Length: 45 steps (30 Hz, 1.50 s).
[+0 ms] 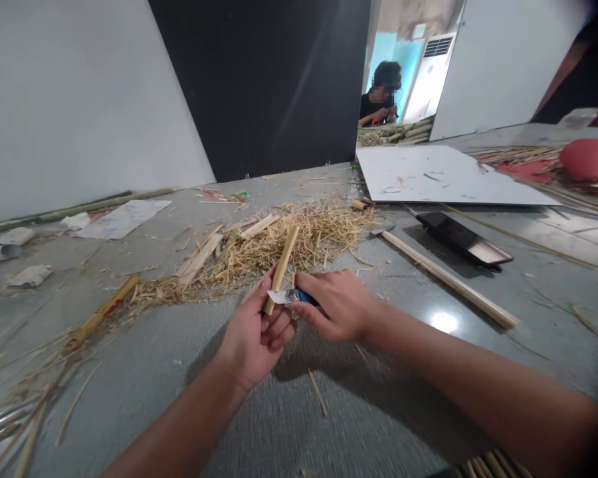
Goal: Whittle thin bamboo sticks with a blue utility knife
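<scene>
My left hand [253, 332] is closed around the lower end of a short bamboo strip [285, 260], which points up and away from me. My right hand [336, 304] grips a blue utility knife [305, 297]. Its blade [278, 297] lies across the lower part of the strip, close to my left fingers. Beyond both hands spreads a pile of curly bamboo shavings [264, 255], with several split pieces [202, 257] on its left side.
A wooden-handled tool [448, 279] lies right of the shavings, near a black tray-like object [461, 239]. Farther back is a white board [443, 176]. A yellow stick [102, 315] rests at left, paper sheets [122, 219] behind it. Another person [381, 99] sits beyond the black panel [274, 79].
</scene>
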Tool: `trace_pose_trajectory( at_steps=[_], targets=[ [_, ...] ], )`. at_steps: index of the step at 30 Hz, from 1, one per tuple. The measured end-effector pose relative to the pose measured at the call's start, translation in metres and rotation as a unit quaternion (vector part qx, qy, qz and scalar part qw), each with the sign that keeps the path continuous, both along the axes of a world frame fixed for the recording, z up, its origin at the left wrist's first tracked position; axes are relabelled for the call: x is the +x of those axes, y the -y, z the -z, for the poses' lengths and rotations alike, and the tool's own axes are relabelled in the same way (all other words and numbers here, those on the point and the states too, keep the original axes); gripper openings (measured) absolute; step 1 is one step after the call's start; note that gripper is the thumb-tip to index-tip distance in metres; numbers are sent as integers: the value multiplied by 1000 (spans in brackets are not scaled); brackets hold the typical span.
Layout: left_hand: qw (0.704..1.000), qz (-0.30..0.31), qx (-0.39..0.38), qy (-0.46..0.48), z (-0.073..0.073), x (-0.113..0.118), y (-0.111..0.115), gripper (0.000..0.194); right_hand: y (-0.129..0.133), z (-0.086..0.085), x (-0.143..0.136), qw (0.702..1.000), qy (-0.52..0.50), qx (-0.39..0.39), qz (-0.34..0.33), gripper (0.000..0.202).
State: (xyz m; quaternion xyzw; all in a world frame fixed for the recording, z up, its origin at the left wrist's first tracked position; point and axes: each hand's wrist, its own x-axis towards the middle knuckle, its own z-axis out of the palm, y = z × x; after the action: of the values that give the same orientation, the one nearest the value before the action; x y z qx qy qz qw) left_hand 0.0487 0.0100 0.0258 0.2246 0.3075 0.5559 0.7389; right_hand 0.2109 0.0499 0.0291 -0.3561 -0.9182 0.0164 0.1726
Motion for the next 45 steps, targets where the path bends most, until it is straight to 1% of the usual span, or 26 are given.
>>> trace_pose_trajectory(
  at_steps=[2, 4, 8, 9, 10, 11, 14, 16, 20, 23, 28, 34, 38, 43, 45],
  targets=[
    [1000, -1, -3, 3, -1, 0, 0, 26, 2, -1, -1, 1000, 5, 10, 12, 41],
    [1000, -2, -8, 9, -1, 1, 1, 24, 2, -2, -2, 999, 7, 23, 43, 40],
    [1000, 4, -6, 15, 1, 0, 0, 21, -5, -5, 5, 982, -12, 54, 179, 40],
    [1000, 5, -3, 16, 2, -1, 0, 22, -7, -6, 6, 979, -18, 60, 197, 40],
    [1000, 3, -1, 17, 3, -2, -2, 22, -7, -7, 8, 979, -24, 60, 194, 39],
    [1000, 0, 0, 20, 5, -3, -3, 21, -7, -7, 8, 983, -32, 55, 175, 38],
    [999, -19, -9, 30, 7, -7, -6, 19, -1, -6, 4, 996, -50, 15, 67, 35],
    [999, -31, -19, 33, 6, -8, -7, 21, 5, -4, 0, 999, -45, -7, 9, 34],
    [998, -34, -42, 35, 0, -5, -5, 24, 11, 2, -6, 999, -17, -23, -30, 34],
    [997, -30, -65, 36, -4, -4, -3, 26, 12, 2, -7, 999, -1, -26, -43, 35],
    [996, -32, -77, 36, -9, -3, 0, 28, 14, -1, -8, 998, 13, -35, -46, 36],
    [988, -49, -143, 24, -13, 0, 3, 30, 17, -2, -9, 998, 20, -42, -49, 37],
    [989, -48, -142, 15, -13, 1, 4, 32, 18, -3, -8, 998, 27, -40, -48, 37],
    [985, -56, -163, -19, -15, 5, 5, 36, 15, -4, -6, 997, 35, -34, -54, 38],
    [988, -50, -144, -16, -14, 6, 4, 36, 14, -3, -5, 998, 42, -25, -42, 39]
  ],
)
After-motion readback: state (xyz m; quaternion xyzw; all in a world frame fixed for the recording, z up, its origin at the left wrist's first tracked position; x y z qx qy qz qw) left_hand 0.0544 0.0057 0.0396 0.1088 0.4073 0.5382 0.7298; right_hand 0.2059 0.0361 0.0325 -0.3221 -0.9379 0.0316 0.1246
